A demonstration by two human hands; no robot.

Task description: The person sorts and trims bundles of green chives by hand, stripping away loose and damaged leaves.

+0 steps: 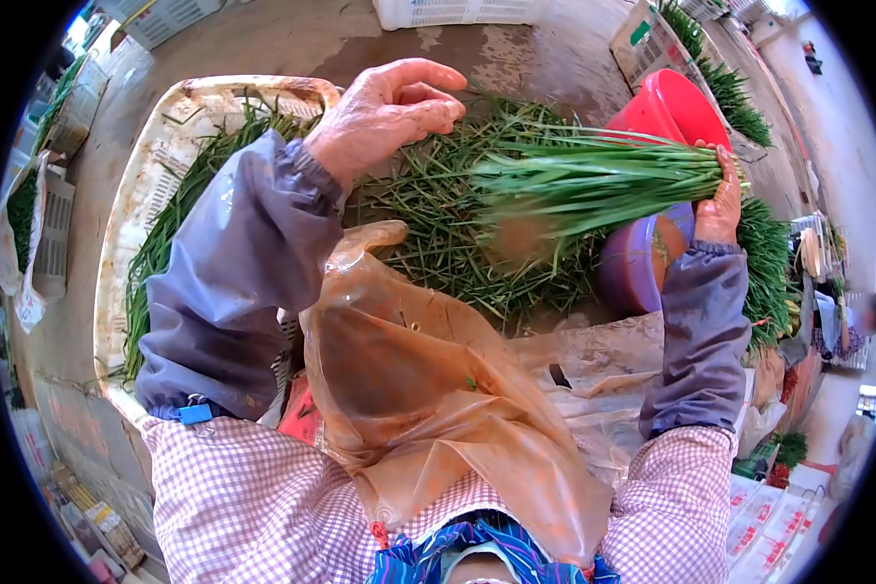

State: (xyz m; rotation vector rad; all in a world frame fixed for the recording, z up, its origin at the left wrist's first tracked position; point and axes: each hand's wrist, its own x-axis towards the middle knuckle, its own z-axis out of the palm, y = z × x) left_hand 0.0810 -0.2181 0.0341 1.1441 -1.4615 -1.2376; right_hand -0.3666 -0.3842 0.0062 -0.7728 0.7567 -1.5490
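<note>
My right hand [720, 200] is wrapped round the pale stem ends of a bunch of long green leaves [603, 180], whose tips point left over a heap of loose cut leaves [448, 224]. My left hand [389, 112] is raised near the heap's upper left edge, its fingers curled; whether anything small is between them cannot be made out. Below the bunch stands a purple bucket [628, 263] with brownish contents. A red bucket [667, 107] is just behind my right hand.
A dirty white crate [117, 263] with green leaves is at left. More green bunches [769, 253] lie beyond my right forearm. A brown plastic apron [409, 360] covers my lap. White crates [457, 12] stand at the far edge.
</note>
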